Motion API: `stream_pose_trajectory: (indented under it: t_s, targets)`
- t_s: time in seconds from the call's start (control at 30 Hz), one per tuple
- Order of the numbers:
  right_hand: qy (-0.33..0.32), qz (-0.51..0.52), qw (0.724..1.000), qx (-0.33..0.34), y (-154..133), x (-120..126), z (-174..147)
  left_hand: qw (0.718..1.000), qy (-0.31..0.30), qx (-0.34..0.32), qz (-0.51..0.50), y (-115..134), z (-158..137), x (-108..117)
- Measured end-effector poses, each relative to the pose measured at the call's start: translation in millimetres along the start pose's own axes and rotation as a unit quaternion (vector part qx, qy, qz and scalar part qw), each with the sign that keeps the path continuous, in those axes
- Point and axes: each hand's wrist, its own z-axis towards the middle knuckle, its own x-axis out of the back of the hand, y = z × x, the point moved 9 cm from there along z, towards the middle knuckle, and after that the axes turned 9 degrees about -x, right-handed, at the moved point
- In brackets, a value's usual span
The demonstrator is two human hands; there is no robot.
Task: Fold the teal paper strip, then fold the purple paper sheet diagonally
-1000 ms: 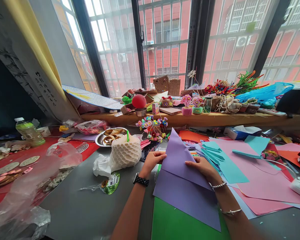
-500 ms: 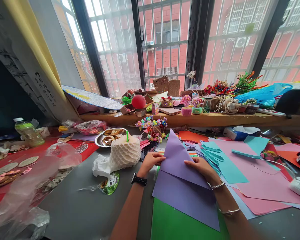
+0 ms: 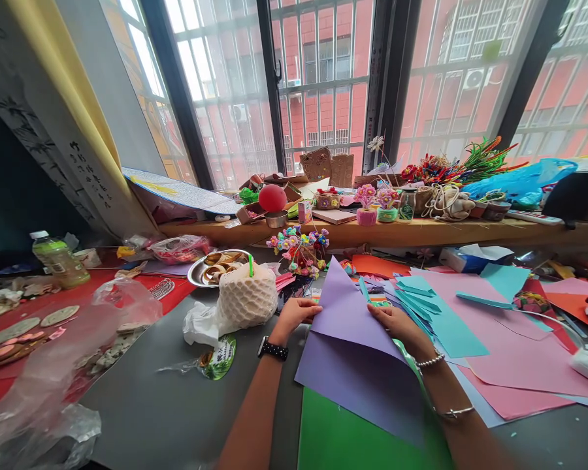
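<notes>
A sheet of purple paper [image 3: 345, 310], folded to a point at its top, is held up before me with a lower flap slanting down to the right. My left hand [image 3: 296, 318], a watch on its wrist, pinches the left edge of the paper. On the opposite edge, my right hand [image 3: 398, 325] grips with thumb and fingers, bracelets at the wrist. Beneath the paper lies a green sheet [image 3: 345, 434] on the grey tabletop. Just right of my right hand are turquoise paper strips [image 3: 418, 303].
Left of my hands sit a coconut in a foam net [image 3: 247, 297], a crumpled tissue [image 3: 199, 324] and a metal plate [image 3: 195, 277]. Pink paper [image 3: 534, 352] spreads to the right. Behind, small craft flowers [image 3: 298, 248] stand below a crowded wooden sill [image 3: 210, 230].
My right hand has shifted slightly right and up along the paper's edge. The paper's right side has bent upward, and green now shows beside the right wrist. My left hand has barely moved.
</notes>
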Motion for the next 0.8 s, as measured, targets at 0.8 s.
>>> stream_pose_trajectory:
  t_s: [0.8]
  targets:
    - [0.103, 0.014, 0.96, 0.259, -76.3, 4.3, -64.3, 0.991, 0.003, 0.014, 0.135, -15.7, 4.6, -0.3]
